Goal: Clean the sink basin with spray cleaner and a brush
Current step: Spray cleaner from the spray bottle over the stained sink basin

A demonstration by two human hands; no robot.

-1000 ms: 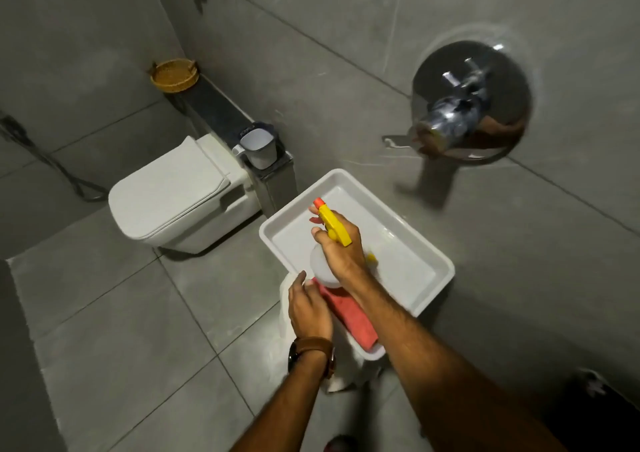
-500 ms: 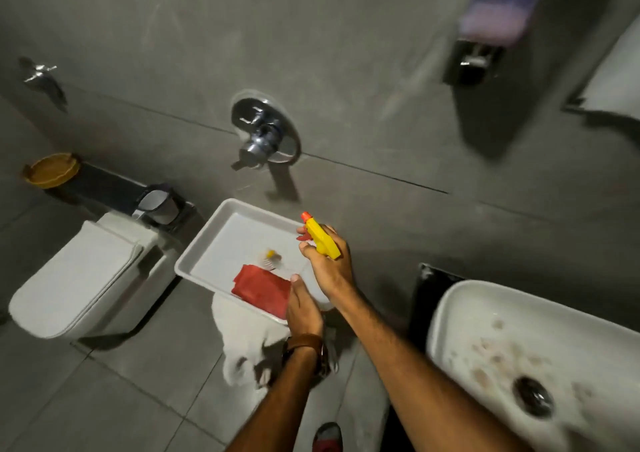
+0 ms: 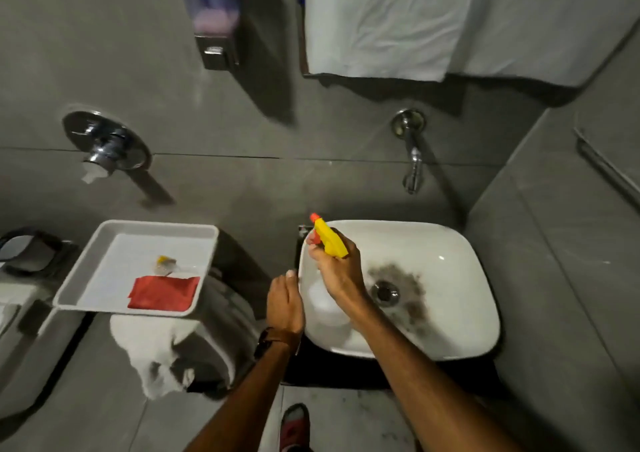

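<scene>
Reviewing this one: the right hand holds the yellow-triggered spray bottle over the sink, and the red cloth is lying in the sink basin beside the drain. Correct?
Not quite. The red cloth lies in the white tray left of the sink, not in the basin, as the head view shows. The right hand does hold the spray bottle over the sink.

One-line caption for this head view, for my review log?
Right hand holds yellow-triggered spray bottle over the soiled white sink; left hand empty at its rim.

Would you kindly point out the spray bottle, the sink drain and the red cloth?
spray bottle [image 3: 330, 242], head view, on its yellow trigger head
sink drain [image 3: 383, 292], head view, on the metal ring
red cloth [image 3: 162, 292], head view, on its middle
</scene>
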